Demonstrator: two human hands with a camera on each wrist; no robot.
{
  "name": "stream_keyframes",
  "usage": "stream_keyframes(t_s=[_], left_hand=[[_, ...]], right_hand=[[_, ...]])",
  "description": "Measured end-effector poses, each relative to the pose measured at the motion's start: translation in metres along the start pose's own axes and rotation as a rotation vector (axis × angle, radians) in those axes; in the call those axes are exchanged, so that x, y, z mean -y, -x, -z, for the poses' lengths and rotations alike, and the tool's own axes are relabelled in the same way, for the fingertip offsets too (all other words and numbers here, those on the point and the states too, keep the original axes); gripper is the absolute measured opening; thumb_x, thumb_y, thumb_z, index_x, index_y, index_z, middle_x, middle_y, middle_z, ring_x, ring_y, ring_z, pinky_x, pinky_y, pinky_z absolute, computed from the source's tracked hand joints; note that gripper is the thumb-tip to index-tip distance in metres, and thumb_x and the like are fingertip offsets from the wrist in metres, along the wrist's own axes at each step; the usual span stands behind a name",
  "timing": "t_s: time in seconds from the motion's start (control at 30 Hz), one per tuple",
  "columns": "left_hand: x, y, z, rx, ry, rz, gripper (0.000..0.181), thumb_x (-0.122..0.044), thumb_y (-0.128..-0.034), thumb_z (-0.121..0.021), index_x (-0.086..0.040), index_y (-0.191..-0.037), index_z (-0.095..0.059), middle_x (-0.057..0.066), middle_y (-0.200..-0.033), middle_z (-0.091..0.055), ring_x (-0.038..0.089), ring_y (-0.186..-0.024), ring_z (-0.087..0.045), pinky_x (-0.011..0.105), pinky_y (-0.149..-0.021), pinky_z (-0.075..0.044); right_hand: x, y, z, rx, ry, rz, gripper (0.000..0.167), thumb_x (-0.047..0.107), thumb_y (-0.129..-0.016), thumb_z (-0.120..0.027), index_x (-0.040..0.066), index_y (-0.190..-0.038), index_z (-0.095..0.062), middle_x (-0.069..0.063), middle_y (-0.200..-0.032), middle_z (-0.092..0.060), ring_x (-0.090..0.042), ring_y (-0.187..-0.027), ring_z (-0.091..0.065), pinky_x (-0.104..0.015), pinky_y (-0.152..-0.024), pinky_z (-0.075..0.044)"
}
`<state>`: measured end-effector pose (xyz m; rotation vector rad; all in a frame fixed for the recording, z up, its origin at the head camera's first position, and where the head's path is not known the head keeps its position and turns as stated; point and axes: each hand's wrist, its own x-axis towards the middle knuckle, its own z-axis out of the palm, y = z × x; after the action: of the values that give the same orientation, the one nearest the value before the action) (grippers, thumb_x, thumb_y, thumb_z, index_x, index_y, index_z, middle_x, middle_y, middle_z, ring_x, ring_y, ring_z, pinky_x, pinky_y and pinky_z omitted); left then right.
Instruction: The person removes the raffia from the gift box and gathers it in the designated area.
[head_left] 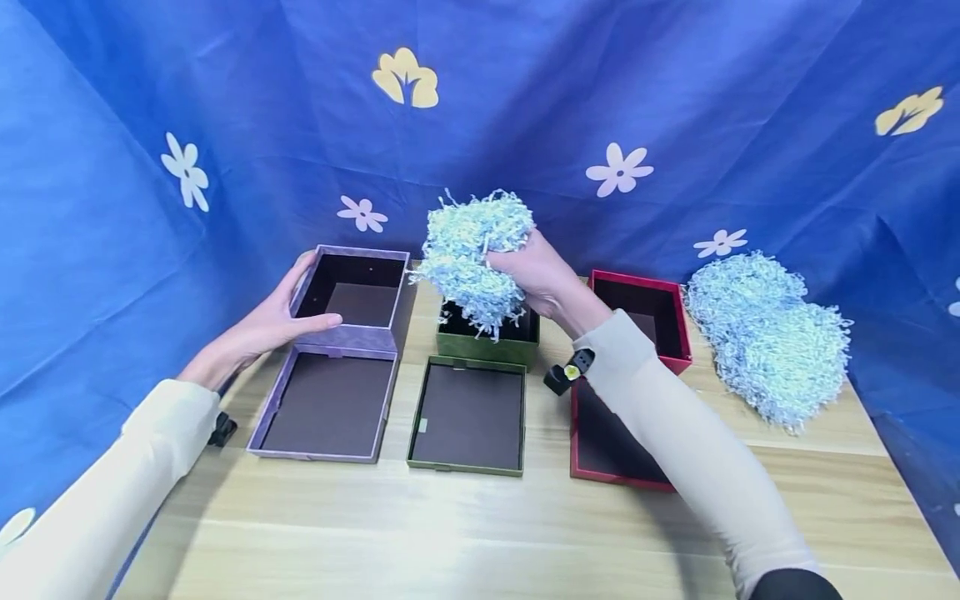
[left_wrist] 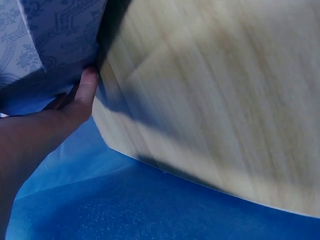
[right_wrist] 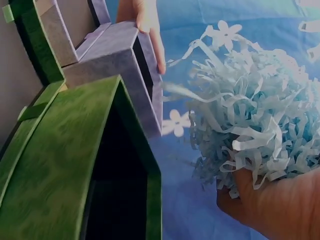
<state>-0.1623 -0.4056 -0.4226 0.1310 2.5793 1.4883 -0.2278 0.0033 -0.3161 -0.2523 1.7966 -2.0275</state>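
In the head view my right hand (head_left: 531,271) grips a big tuft of pale blue shredded paper (head_left: 472,229), raised over the green gift box (head_left: 487,343). Loose strands stick out around the fingers; the right wrist view shows the shredded paper (right_wrist: 260,110) close up, beside the open green box (right_wrist: 55,150). My left hand (head_left: 273,325) holds the purple gift box (head_left: 348,337) at its left side, thumb along the front edge. Inside, the purple box shows its dark bottom. The left wrist view catches only part of this hand (left_wrist: 55,117) against the box's patterned wall (left_wrist: 65,35).
Open lids lie in front of the boxes, one purple (head_left: 330,408) and one green (head_left: 471,417). A red box (head_left: 678,329) with its lid (head_left: 611,433) is partly behind my right arm. More shredded paper (head_left: 780,350) is heaped at the right; a blue cloth (head_left: 495,108) hangs behind the table.
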Motion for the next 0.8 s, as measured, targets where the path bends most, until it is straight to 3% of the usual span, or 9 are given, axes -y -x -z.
stream_keyframes(t_s=[0.1,0.3,0.5,0.6,0.67,0.73,0.8], left_hand=[[0.000,-0.001,0.004,0.012,-0.002,-0.005,0.118,-0.021,-0.0998,-0.083,-0.038,-0.176,0.006,-0.009,-0.181,0.015,0.015,-0.163,0.015,0.065,-0.127,0.004],[0.000,-0.002,0.009,0.035,-0.014,0.002,0.117,-0.021,-0.1012,-0.080,-0.039,-0.175,0.009,-0.012,-0.180,0.017,0.018,-0.163,0.018,0.069,-0.126,0.006],[0.007,0.010,0.015,0.026,-0.019,0.008,0.117,-0.022,-0.1026,-0.079,-0.040,-0.174,0.012,-0.014,-0.179,0.019,0.016,-0.162,0.020,0.070,-0.124,0.007],[0.008,0.018,0.017,0.020,-0.021,0.012,0.116,-0.023,-0.1031,-0.078,-0.040,-0.174,0.013,-0.013,-0.179,0.019,0.016,-0.162,0.021,0.070,-0.124,0.008],[0.009,0.021,0.018,0.023,-0.021,0.011,0.116,-0.023,-0.1035,-0.077,-0.039,-0.174,0.014,-0.012,-0.179,0.020,0.017,-0.161,0.022,0.071,-0.124,0.009],[0.010,0.023,0.018,0.025,-0.020,0.011,0.115,-0.023,-0.1038,-0.077,-0.040,-0.174,0.014,-0.013,-0.179,0.020,0.016,-0.161,0.022,0.071,-0.123,0.009],[0.011,0.025,0.017,0.028,-0.016,0.008,0.115,-0.022,-0.1040,-0.076,-0.041,-0.173,0.014,-0.013,-0.179,0.020,0.016,-0.161,0.022,0.072,-0.123,0.009]], right_hand=[[-0.003,0.008,0.014,-0.019,-0.009,0.017,0.051,-0.014,-0.099,-0.061,0.006,-0.144,-0.051,-0.007,-0.132,-0.060,-0.018,-0.114,-0.056,-0.032,-0.094,-0.050],[-0.008,0.026,0.039,-0.027,-0.054,0.045,0.051,-0.016,-0.098,-0.059,0.004,-0.145,-0.053,-0.011,-0.132,-0.064,-0.019,-0.109,-0.063,-0.031,-0.084,-0.061],[-0.012,0.048,0.059,-0.055,-0.070,0.031,0.057,-0.017,-0.098,-0.055,0.008,-0.149,-0.050,-0.012,-0.140,-0.061,-0.020,-0.113,-0.060,-0.032,-0.087,-0.060],[-0.015,0.062,0.072,-0.128,-0.056,-0.040,0.077,-0.015,-0.099,-0.055,0.012,-0.167,-0.030,-0.014,-0.163,-0.043,-0.023,-0.133,-0.048,-0.038,-0.109,-0.048],[-0.016,0.073,0.084,-0.214,-0.031,-0.123,0.093,-0.010,-0.100,-0.056,0.016,-0.175,-0.007,-0.013,-0.177,-0.021,-0.023,-0.148,-0.034,-0.046,-0.123,-0.030],[-0.017,0.085,0.097,-0.283,-0.002,-0.210,0.105,-0.002,-0.104,-0.058,0.021,-0.174,0.017,-0.011,-0.182,0.004,-0.022,-0.160,-0.013,-0.053,-0.130,-0.009],[-0.019,0.099,0.111,-0.323,0.034,-0.270,0.111,0.005,-0.106,-0.059,0.022,-0.169,0.031,-0.012,-0.180,0.019,-0.025,-0.164,0.000,-0.059,-0.129,0.002]])
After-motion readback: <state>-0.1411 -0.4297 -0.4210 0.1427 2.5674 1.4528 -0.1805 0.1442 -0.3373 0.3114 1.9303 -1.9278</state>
